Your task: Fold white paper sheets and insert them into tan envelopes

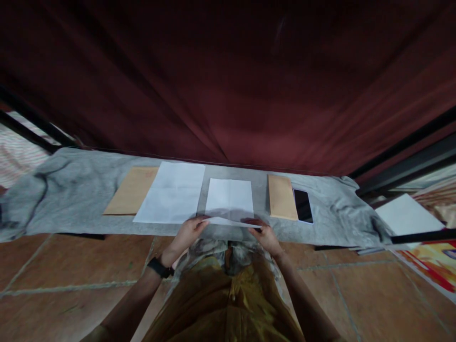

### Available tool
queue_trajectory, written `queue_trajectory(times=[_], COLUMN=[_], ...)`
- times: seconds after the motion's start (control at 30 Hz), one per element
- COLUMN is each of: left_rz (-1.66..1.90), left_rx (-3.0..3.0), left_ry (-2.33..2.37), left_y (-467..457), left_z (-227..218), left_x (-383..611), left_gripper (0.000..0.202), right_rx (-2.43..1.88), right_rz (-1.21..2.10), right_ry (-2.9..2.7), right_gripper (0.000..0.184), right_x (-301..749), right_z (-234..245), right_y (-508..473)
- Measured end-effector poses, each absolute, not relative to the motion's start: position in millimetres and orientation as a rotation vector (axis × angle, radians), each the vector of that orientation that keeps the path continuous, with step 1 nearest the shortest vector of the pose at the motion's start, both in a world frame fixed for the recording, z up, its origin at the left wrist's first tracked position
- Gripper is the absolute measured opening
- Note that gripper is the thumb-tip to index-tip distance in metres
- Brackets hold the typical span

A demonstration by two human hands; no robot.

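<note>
Between my two hands a white sheet of paper (pixel 228 221) is held up near the front edge, seen almost edge-on. My left hand (pixel 192 230) pinches its left end, and my right hand (pixel 265 235) grips its right end. Just beyond it a smaller white sheet (pixel 230 194) with faint creases lies flat. A larger creased white sheet (pixel 174 190) is to the left, overlapping a brown envelope (pixel 130 191). On the right are a narrower brown envelope (pixel 282 197) and, touching or nearly touching it, a phone (pixel 303 206) with a dark screen.
A grey cloth (pixel 331 204) covers the long narrow surface. Behind it hangs a dark red curtain (pixel 228 95), with dark metal bars (pixel 409 166) at the sides. Below is a tiled floor (pixel 89 266). A white board (pixel 408 213) and a colourful printed item (pixel 434 261) are at far right.
</note>
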State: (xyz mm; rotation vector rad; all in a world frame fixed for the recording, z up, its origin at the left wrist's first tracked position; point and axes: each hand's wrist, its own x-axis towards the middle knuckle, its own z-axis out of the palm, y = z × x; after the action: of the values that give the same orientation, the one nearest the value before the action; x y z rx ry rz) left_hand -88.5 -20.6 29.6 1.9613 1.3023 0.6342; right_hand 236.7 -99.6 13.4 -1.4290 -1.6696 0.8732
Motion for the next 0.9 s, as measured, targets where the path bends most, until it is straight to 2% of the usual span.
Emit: queue_trajectory(times=[0.33,0.57,0.73,0.83,0.9], left_rz=[0.898,0.937,0.875,0.735,0.601], left_rx=[1.731,1.735,1.523,1.392,1.397], left_ry=[1.525,1.583,1.295,1.127,1.066], left_y=[1.8,13.0,23.1,26.7,27.3], left_z=[20.2,26.7,29.7,31.8,34.6], left_x=[-59.6,-46.2,-47.0,-58.0,-67.7], left_gripper=[0.04,0.033,0.043,0.057,0.058], right_rx=[-1.639,-1.804,-1.807,-1.759,-1.676], right_rz=[0.768,0.585,0.58,0.649,0.735], right_ry=[-1.435,-1.34,-1.32,-1.278,-1.256], right_gripper=[0.045,0.047,0.044,0.045,0.045], right_x=[230.1,224.0,222.9,224.0,227.7], right_z=[9.8,10.8,11.1,10.2,9.0], right_y=[-68.2,-46.7,-37.6,-36.5,-39.2])
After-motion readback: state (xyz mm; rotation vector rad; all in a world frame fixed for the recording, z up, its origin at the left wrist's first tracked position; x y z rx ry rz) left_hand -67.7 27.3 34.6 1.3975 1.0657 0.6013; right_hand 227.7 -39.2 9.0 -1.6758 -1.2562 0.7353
